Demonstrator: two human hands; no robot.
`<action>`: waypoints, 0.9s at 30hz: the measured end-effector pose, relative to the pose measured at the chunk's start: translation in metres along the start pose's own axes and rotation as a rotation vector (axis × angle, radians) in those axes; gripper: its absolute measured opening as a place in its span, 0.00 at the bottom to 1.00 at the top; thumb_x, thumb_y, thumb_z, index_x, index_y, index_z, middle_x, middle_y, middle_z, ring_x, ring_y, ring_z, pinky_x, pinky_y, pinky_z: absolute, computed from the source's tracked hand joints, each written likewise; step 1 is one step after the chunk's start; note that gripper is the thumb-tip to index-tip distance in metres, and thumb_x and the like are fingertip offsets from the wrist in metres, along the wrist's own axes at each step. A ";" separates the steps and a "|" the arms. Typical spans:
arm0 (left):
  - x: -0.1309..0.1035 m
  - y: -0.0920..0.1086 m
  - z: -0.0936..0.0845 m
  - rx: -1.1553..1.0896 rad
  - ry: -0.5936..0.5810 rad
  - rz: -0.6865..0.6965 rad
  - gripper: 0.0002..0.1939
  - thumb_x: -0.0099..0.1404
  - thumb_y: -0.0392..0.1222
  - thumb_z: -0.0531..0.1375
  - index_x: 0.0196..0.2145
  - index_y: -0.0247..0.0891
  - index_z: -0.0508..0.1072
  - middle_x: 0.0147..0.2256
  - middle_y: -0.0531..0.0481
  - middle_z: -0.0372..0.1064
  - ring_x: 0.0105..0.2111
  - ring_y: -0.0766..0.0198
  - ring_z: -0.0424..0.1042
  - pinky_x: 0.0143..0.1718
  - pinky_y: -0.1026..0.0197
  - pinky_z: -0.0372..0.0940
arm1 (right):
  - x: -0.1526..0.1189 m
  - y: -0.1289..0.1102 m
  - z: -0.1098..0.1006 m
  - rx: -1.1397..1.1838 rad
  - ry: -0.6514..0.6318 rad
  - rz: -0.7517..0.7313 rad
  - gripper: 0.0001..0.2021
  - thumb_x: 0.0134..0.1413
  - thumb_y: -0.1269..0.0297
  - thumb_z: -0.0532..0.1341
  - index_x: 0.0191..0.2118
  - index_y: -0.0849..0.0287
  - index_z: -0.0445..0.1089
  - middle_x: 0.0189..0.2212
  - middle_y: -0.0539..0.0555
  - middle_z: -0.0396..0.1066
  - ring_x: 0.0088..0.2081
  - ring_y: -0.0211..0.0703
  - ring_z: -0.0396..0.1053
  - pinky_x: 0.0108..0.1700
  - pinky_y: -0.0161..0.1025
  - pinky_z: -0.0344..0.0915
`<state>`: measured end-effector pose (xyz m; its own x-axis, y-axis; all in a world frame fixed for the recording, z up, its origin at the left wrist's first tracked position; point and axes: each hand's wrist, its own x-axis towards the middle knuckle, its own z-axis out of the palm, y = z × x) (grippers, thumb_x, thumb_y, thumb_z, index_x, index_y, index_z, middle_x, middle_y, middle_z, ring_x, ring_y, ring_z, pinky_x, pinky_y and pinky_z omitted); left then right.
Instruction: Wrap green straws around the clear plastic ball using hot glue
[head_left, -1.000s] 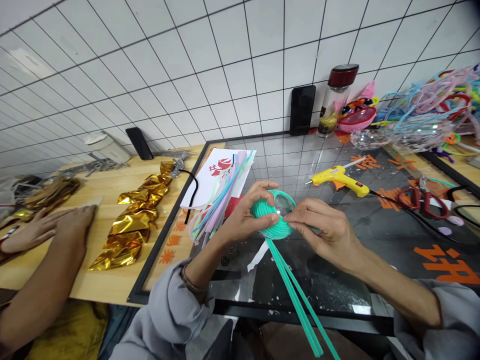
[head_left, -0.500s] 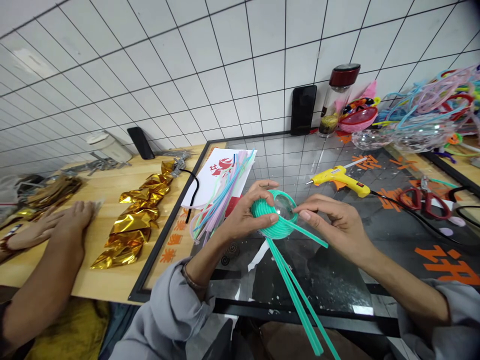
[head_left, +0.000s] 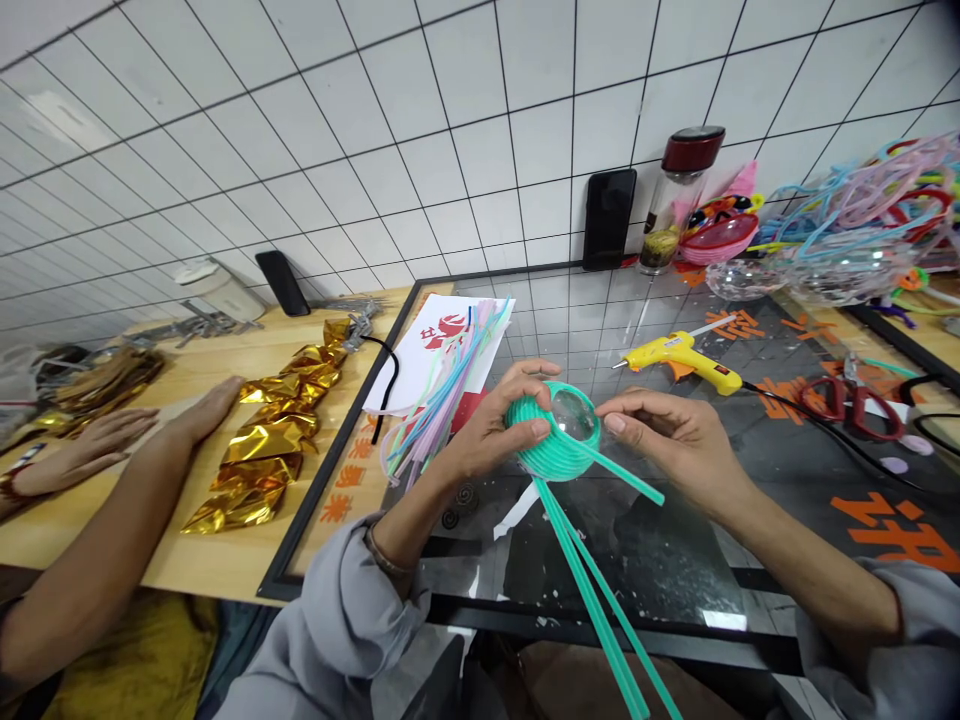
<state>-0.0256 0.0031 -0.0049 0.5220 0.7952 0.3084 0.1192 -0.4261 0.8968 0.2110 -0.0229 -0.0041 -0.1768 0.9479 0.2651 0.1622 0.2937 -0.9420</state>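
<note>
My left hand point(head_left: 521, 410) is closed round the side of a clear plastic ball point(head_left: 574, 413) wrapped in coils of green pipe cleaner point(head_left: 559, 458). One loose green end points out to the lower right, and several long green stems point(head_left: 592, 585) hang below toward the table's front edge. With thumb and forefinger pinched together, my right hand point(head_left: 660, 425) touches the right rim of the coil. Whatever lies between those fingertips is too small to make out for sure, though it appears to be the green coil's edge.
A yellow hot glue gun point(head_left: 679, 360) lies beyond my right hand, with red-handled scissors point(head_left: 851, 400) farther right. Pastel pipe cleaners point(head_left: 450, 390) rest on white paper. At left, a co-worker's hands point(head_left: 187, 415) are beside crumpled gold foil point(head_left: 270, 440). A phone point(head_left: 609, 218) leans on the wall.
The wrapped ball has shifted slightly right and tilted a little, showing more of its clear opening. My right fingertips stay at its rim. A co-worker's hand has slid toward the gold foil.
</note>
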 end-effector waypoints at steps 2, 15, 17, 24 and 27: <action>0.000 0.000 0.000 -0.007 -0.013 -0.003 0.16 0.63 0.56 0.62 0.38 0.42 0.68 0.59 0.42 0.60 0.60 0.48 0.63 0.60 0.43 0.61 | 0.000 -0.001 0.000 0.014 0.001 0.012 0.10 0.52 0.55 0.68 0.33 0.56 0.80 0.29 0.52 0.78 0.31 0.42 0.72 0.33 0.39 0.67; 0.002 0.000 0.000 0.023 0.001 -0.010 0.14 0.59 0.47 0.65 0.38 0.42 0.67 0.59 0.42 0.62 0.61 0.48 0.62 0.60 0.46 0.60 | -0.004 0.000 0.006 0.022 -0.042 0.013 0.11 0.50 0.53 0.70 0.32 0.57 0.80 0.25 0.52 0.73 0.28 0.40 0.68 0.30 0.37 0.65; 0.002 -0.001 0.000 0.030 0.008 0.000 0.13 0.58 0.47 0.65 0.37 0.42 0.67 0.58 0.43 0.63 0.61 0.48 0.62 0.61 0.45 0.59 | -0.005 -0.002 0.008 0.026 -0.048 0.005 0.13 0.50 0.51 0.70 0.32 0.57 0.80 0.25 0.52 0.73 0.27 0.40 0.68 0.30 0.37 0.65; 0.003 0.000 0.001 0.049 0.008 0.016 0.12 0.58 0.45 0.65 0.37 0.41 0.67 0.58 0.41 0.63 0.61 0.47 0.63 0.61 0.44 0.60 | -0.006 0.002 0.017 0.062 0.024 0.052 0.17 0.45 0.48 0.72 0.29 0.58 0.77 0.21 0.49 0.68 0.25 0.37 0.64 0.28 0.35 0.64; 0.003 0.002 0.002 0.066 0.002 0.005 0.13 0.59 0.46 0.65 0.37 0.41 0.67 0.59 0.41 0.62 0.60 0.47 0.63 0.59 0.44 0.61 | -0.005 0.003 0.021 0.088 0.051 0.094 0.18 0.43 0.48 0.73 0.26 0.59 0.73 0.20 0.47 0.64 0.24 0.35 0.61 0.26 0.34 0.60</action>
<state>-0.0222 0.0038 -0.0028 0.5212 0.7938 0.3135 0.1718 -0.4574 0.8725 0.1916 -0.0295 -0.0126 -0.1151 0.9763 0.1831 0.0892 0.1938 -0.9770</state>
